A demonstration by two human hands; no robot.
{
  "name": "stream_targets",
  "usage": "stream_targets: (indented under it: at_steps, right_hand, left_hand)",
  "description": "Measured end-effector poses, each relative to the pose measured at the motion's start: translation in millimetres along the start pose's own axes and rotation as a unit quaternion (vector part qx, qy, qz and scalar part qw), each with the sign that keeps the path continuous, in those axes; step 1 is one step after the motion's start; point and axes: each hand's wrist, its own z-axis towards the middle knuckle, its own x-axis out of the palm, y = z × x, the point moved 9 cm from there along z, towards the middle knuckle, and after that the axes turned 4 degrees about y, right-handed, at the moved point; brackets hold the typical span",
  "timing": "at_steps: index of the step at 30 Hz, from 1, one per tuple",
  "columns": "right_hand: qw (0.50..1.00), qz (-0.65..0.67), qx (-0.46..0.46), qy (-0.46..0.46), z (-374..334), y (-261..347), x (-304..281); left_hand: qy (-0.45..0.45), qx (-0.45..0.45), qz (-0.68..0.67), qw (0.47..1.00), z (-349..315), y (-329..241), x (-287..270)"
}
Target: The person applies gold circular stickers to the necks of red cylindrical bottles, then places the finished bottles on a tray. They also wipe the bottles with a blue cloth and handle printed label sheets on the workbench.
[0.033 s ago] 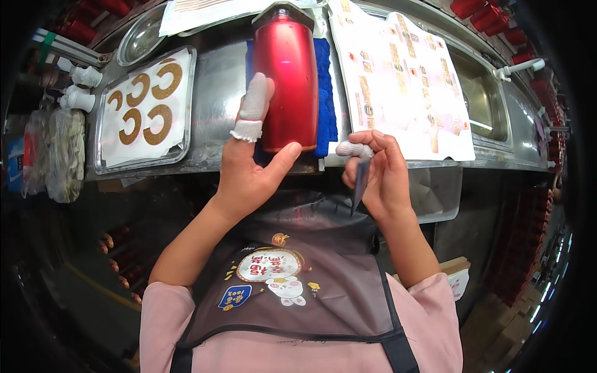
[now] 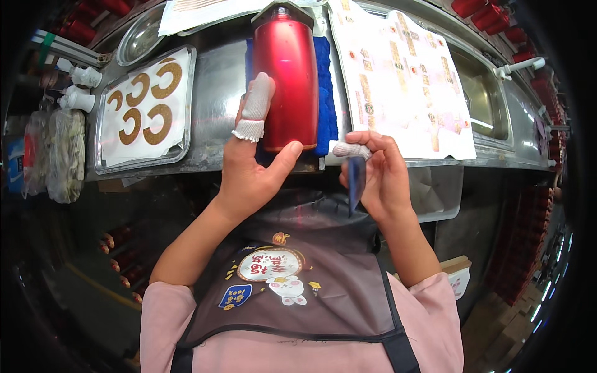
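Observation:
A glossy red metal bottle (image 2: pixel 286 81) lies on a blue cloth (image 2: pixel 325 93), its neck pointing away from me. My left hand (image 2: pixel 250 168) holds the bottle's near left corner. Its thumb presses on the near end, while fingers in a white knit cover (image 2: pixel 255 105) stretch along the left side; any fingers underneath are hidden. To the right of the bottle, in front of the counter edge, my right hand (image 2: pixel 387 177) pinches a thin, dark blue card-like piece (image 2: pixel 355 184). That piece hangs tilted, apart from the bottle. A white knit cover also sits on a right fingertip.
At left, a metal tray (image 2: pixel 99 146) carries several gold C-shaped stickers on white sheets. Large printed sticker sheets (image 2: pixel 398 87) lie right of the bottle, beside a metal sink (image 2: pixel 488 102). White nozzle bottles (image 2: pixel 81 98) and plastic-wrapped packs (image 2: pixel 65 155) stand far left.
In my right hand the dark blue card-like piece has turned, showing more of its flat face. My left hand and the bottle have hardly moved.

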Motion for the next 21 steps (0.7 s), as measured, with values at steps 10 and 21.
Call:
stream_targets:
  at_steps: [10,21]
  right_hand:
    - [0.944,-0.231,-0.233,0.033,-29.4,23.1,45.9]
    - [0.753,-0.479,-0.421,-0.16,-45.5,42.5,52.5]
  left_hand:
    - [0.011,-0.043,-0.022,0.999,-3.2,2.5,2.0]
    - [0.071,-0.042,-0.042,0.996,-1.3,1.0,-5.2]
